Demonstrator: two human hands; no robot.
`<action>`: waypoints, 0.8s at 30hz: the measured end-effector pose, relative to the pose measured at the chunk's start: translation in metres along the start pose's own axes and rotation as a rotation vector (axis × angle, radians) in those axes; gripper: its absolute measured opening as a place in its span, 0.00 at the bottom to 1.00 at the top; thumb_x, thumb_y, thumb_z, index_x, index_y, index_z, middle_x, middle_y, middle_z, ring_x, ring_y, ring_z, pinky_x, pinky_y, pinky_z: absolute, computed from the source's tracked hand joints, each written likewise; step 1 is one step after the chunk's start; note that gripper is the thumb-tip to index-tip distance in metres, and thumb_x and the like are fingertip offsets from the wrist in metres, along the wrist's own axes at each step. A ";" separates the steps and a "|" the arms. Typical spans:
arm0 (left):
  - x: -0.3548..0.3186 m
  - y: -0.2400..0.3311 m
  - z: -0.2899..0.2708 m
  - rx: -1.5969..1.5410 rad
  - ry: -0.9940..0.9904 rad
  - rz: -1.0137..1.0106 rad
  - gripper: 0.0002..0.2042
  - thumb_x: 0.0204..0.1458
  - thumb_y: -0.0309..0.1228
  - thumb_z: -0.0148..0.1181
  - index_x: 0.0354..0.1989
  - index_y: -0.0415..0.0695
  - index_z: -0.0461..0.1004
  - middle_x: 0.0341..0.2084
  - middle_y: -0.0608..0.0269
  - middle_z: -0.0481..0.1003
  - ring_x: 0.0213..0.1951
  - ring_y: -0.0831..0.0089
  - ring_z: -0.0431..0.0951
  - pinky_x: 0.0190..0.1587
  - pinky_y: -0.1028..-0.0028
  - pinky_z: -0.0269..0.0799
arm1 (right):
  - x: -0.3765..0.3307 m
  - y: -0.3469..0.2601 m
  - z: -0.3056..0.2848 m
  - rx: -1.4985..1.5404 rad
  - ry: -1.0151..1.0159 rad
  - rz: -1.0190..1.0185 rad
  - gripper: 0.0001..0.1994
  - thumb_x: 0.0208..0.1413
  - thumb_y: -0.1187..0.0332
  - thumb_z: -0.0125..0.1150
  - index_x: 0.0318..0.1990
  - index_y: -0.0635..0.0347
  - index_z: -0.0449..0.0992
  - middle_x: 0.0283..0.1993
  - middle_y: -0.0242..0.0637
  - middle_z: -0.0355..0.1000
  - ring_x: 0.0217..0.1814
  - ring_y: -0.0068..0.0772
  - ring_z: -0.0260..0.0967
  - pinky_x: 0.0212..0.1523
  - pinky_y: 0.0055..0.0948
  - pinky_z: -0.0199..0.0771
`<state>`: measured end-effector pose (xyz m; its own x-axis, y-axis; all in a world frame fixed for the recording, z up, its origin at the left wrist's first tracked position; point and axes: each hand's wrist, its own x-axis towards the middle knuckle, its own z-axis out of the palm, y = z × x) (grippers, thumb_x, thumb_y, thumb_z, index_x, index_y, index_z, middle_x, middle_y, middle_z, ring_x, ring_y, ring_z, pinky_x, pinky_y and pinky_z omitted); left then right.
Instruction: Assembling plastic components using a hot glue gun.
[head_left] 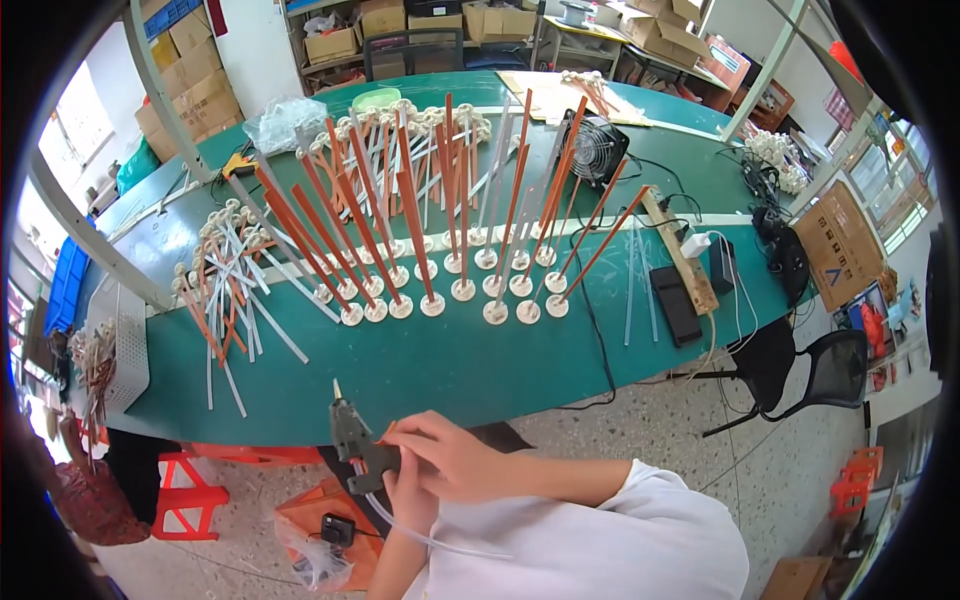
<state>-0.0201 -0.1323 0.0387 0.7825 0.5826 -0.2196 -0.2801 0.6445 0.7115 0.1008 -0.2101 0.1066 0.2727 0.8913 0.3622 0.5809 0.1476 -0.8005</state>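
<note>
dark grey plastic makes up the hot-glue gun (358, 440), which i see at both hands by the green table's (450, 375) near edge, nozzle toward the tabletop. a translucent stick (440, 544) curves from its rear. the right hand (450, 463) crosses over the left hand (411, 497); the right fingers are bent and close together at the gun's grip side, but i cannot tell what they pinch, and the left fingers are too covered to judge. ahead, rust-brown rods (418, 235) stand in round white bases (432, 304), some leaning, left of a black fan (597, 152).
</note>
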 end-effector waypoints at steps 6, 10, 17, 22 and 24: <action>0.034 0.014 -0.029 0.474 0.283 0.427 0.12 0.61 0.26 0.53 0.50 0.39 0.63 0.27 0.62 0.71 0.23 0.75 0.71 0.28 0.78 0.71 | -0.044 -0.021 -0.170 -0.394 0.187 -0.130 0.08 0.46 0.73 0.68 0.36 0.56 0.80 0.35 0.40 0.77 0.35 0.34 0.77 0.32 0.29 0.79; 0.075 0.019 -0.055 0.631 0.246 0.552 0.11 0.59 0.24 0.54 0.49 0.38 0.64 0.25 0.63 0.69 0.21 0.77 0.70 0.22 0.80 0.67 | -0.073 0.023 -0.319 -0.311 0.798 0.384 0.08 0.47 0.77 0.66 0.35 0.62 0.75 0.30 0.28 0.71 0.30 0.16 0.66 0.28 0.19 0.70; 0.091 0.024 -0.051 0.637 0.380 0.636 0.09 0.61 0.26 0.53 0.47 0.39 0.66 0.23 0.63 0.68 0.21 0.80 0.67 0.19 0.82 0.63 | 0.048 0.107 -0.359 -0.389 0.063 0.276 0.54 0.28 0.70 0.82 0.68 0.52 0.57 0.62 0.34 0.58 0.47 0.25 0.62 0.36 0.21 0.69; 0.100 0.018 -0.049 0.714 0.515 0.651 0.08 0.62 0.25 0.51 0.47 0.39 0.65 0.26 0.64 0.68 0.23 0.81 0.67 0.19 0.83 0.64 | 0.089 0.133 -0.349 -0.310 0.049 0.163 0.67 0.18 0.57 0.86 0.72 0.54 0.49 0.69 0.35 0.52 0.60 0.33 0.56 0.48 0.28 0.64; 0.101 0.018 -0.043 0.767 0.571 0.633 0.07 0.62 0.24 0.50 0.46 0.39 0.64 0.27 0.64 0.68 0.23 0.81 0.67 0.19 0.84 0.64 | 0.099 0.138 -0.344 -0.311 0.093 0.118 0.68 0.19 0.57 0.87 0.72 0.55 0.46 0.73 0.39 0.47 0.70 0.37 0.51 0.54 0.33 0.63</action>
<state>0.0301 -0.0409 0.0007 0.2008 0.9607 0.1915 0.0327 -0.2020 0.9788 0.4715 -0.2485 0.1961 0.4128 0.8492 0.3293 0.7430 -0.1049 -0.6610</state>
